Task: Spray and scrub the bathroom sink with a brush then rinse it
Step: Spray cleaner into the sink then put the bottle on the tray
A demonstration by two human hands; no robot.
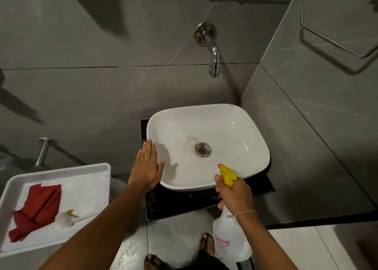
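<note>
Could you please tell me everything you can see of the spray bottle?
The spray bottle has a translucent white plastic body with red lettering and a yellow trigger head with an orange nozzle tip. The right hand grips its neck, holding it tilted, nozzle towards the sink, over the near rim. No spray shows.

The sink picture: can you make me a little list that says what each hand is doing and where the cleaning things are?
left hand: flat and open on the left rim of the sink
right hand: holding the spray bottle, yellow nozzle aimed into the basin
stain: brownish marks around the drain
tap: on the wall, no water running
tray: at left, holds a red cloth and a brush
</note>
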